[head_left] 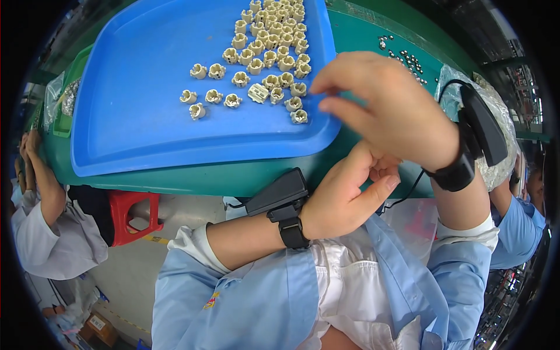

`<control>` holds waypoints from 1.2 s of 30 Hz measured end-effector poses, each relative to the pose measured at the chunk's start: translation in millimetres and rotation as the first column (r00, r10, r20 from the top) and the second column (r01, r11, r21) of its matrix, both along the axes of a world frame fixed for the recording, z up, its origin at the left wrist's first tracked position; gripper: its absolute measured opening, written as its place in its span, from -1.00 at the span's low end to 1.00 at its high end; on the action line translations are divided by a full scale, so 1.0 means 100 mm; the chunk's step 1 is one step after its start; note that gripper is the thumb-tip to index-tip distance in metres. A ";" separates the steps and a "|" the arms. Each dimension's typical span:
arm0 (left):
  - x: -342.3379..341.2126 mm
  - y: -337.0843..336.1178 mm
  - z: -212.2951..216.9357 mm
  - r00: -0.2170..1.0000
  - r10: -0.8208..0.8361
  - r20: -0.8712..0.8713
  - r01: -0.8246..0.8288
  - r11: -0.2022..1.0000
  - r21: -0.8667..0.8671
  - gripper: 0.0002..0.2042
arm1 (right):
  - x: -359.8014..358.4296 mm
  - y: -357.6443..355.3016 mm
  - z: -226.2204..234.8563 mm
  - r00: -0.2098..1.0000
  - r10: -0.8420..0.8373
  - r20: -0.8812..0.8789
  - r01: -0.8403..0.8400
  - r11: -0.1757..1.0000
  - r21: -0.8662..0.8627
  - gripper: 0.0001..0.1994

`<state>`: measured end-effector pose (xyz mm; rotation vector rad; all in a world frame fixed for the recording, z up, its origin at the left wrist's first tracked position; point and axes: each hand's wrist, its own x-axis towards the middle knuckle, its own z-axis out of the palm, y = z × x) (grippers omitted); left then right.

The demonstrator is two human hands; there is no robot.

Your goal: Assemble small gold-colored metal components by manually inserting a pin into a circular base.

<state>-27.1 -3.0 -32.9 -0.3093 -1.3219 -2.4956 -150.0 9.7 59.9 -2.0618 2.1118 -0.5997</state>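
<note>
My right hand (388,105) is raised over the right rim of the blue tray (204,165). Its thumb and forefinger are apart, and nothing shows between them. Closest to those fingertips are small beige, notched ring-shaped parts (298,89), which stand in the tray, crowded to its right side and looser toward the middle. One beige part (258,93) lies on its side. Below and partly behind the right hand, my left hand (344,201) is closed in front of the table edge, fingers curled in toward the thumb. Whatever it may hold is hidden.
Shiny metal balls (411,63) lie loose on the green table (364,29) beyond my right hand. A clear plastic bag (506,108) sits at right. Black devices (280,192) with cables are strapped to both wrists. A red stool (137,221) and co-workers flank me.
</note>
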 end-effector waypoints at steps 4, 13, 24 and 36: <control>0.02 -0.03 0.04 0.999 -0.014 0.048 0.016 0.999 -0.033 -0.80 | -0.15 0.26 0.14 0.949 -0.305 0.084 0.309 0.950 -0.042 -0.86; 0.00 -0.03 0.07 0.998 -0.011 0.069 0.020 0.989 -0.144 -0.82 | -1.51 2.08 -0.15 0.368 -0.855 -0.365 0.923 0.383 0.033 -0.76; 0.01 -0.02 0.09 0.996 0.049 0.069 -0.041 0.993 -0.114 -0.85 | -1.36 2.28 -0.55 0.379 -0.919 -0.111 0.918 0.389 -0.085 -0.69; -0.02 -0.01 0.09 0.999 0.040 0.036 -0.035 0.989 -0.142 -0.86 | -1.34 2.15 -0.49 0.440 -0.880 0.182 0.898 0.429 -0.097 -0.76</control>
